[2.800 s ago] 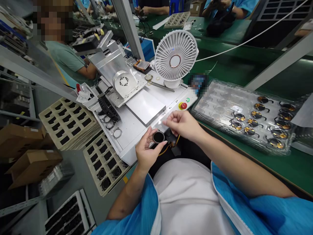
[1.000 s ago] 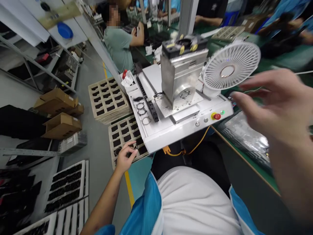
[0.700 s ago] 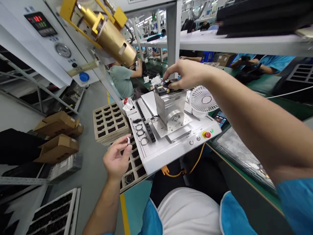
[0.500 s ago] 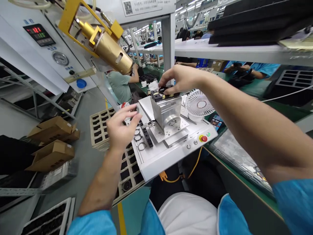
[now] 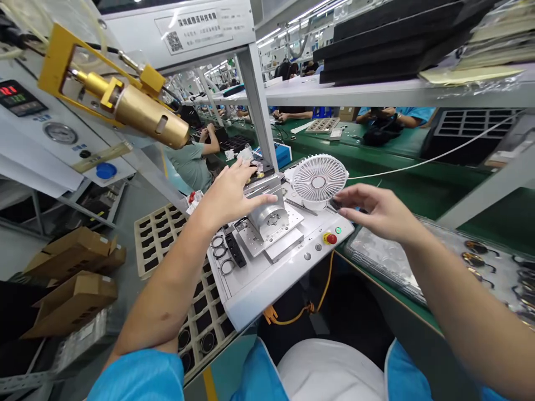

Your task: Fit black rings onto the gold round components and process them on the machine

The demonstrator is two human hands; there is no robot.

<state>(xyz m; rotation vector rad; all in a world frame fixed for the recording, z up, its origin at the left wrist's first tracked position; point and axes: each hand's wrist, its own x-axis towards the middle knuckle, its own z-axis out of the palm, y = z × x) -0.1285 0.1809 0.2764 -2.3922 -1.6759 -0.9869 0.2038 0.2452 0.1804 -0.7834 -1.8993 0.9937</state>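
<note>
My left hand (image 5: 232, 192) reaches over the metal fixture block (image 5: 271, 214), fingers stretched out and thumb apart. Its fingertips are near the black holder (image 5: 264, 167) on top of the block; the hand hides part of that holder. My right hand (image 5: 374, 209) is to the right of the white fan (image 5: 318, 181), fingers curved and thumb apart. Past its fingertips shows a small dark thing (image 5: 335, 204), too hidden to name. On the machine's white base lie a black strip (image 5: 235, 249) and several thin rings (image 5: 227, 267).
A gold cylinder head (image 5: 152, 117) hangs at upper left. A red stop button (image 5: 331, 239) sits on the base's front right. Compartment trays (image 5: 144, 267) stand at left. A clear plastic tray (image 5: 376, 253) with round parts lies at right. Co-workers sit beyond.
My right hand has left the top of the fixture and moved right, beside the fan. My left hand has come up and over the fixture. The view has shifted right.
</note>
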